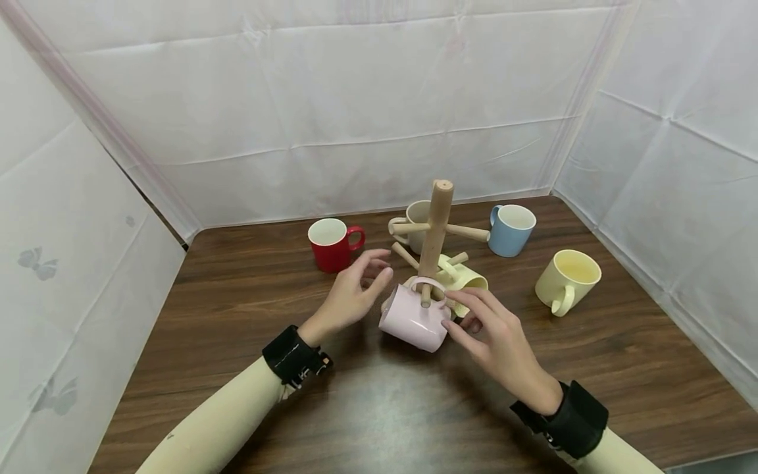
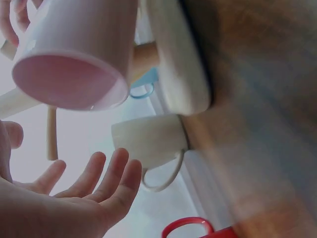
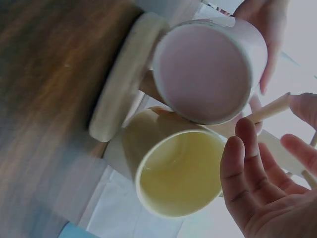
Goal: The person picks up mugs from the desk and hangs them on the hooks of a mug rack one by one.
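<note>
On a lower peg of the wooden mug tree (image 1: 437, 227), a pale pink mug (image 1: 411, 321) hangs by its handle, tilted, its mouth toward the left. Beside it a light yellow mug (image 1: 470, 283) hangs on another peg; its mouth faces the right hand in the right wrist view. My left hand (image 1: 349, 293) hovers left of the pink mug, fingers spread and apart from it. Close to the pink mug's base and handle is my right hand (image 1: 500, 332), with its fingers loosely bent and nothing gripped. The tree's round base (image 3: 126, 79) shows in the right wrist view.
A red mug (image 1: 330, 255) stands behind the left hand. Behind the tree is a cream mug (image 1: 414, 243), with a blue mug (image 1: 510, 237) to its right. Another yellow mug (image 1: 556, 280) stands at right. White sheeting (image 1: 355, 99) surrounds the wooden table (image 1: 237, 283).
</note>
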Demonstrator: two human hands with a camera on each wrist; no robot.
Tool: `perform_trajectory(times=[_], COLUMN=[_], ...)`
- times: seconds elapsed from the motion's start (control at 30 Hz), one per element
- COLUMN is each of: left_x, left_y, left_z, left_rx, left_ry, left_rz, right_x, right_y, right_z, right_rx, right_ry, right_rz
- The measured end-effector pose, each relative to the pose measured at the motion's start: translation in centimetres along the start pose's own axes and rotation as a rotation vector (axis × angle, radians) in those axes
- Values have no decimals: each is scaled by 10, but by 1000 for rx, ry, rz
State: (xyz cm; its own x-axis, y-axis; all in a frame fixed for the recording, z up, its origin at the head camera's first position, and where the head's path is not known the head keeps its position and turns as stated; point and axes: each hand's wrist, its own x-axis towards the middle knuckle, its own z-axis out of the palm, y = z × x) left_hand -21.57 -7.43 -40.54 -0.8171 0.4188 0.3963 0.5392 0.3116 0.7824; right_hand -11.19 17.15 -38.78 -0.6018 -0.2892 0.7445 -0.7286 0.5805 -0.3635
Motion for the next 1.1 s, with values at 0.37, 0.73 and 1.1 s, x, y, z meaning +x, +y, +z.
perform_trajectory(times=[0.37, 0.73, 1.1], left_x=[33, 50, 65], left_y=[59, 95, 98], left_z=[-30, -33, -23], left_rx=[-126, -137, -114], left_ry=[-71, -195, -247], left_rz=[171, 175, 275], right_x=[28, 19, 21], right_y=[-27, -1, -5], right_z=[-1, 18, 24], right_rx=[86, 73, 30], right_ry=[-6, -43, -10], right_rz=[32, 49, 109])
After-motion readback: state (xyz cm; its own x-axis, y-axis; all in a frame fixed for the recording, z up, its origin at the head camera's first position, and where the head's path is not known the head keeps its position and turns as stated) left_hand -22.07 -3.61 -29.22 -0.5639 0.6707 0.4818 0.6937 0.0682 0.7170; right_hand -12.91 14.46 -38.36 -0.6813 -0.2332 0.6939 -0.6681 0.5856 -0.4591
